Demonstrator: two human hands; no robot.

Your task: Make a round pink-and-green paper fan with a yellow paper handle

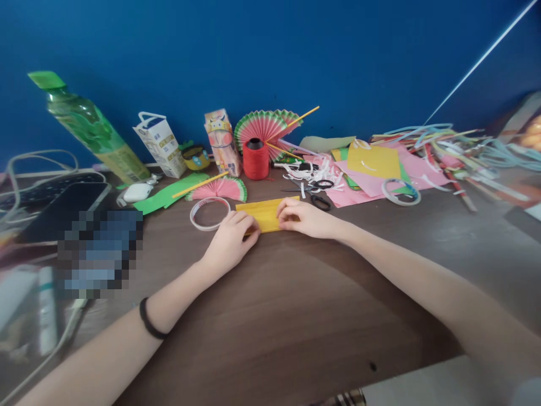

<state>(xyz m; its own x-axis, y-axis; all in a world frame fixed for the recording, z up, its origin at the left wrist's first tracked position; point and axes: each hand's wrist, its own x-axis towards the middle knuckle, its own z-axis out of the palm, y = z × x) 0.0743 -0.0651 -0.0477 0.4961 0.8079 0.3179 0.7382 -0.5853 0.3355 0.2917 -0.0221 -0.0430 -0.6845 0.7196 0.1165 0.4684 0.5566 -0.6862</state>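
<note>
The yellow paper [267, 213] should be light, thin and easily creased, best taken by its ends; it lies toward the back edge of the tabletop [270, 321], long axis roughly parallel; left hand [230, 235] and right hand [303, 219] touch it; whether either grip is clamped, I cannot tell.

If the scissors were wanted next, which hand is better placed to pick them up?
Probably the right hand: the scissors lie just beyond it, while the left hand is farther off, beside the tape. Both hands are on the yellow paper, so the right would have to leave it first.
</note>
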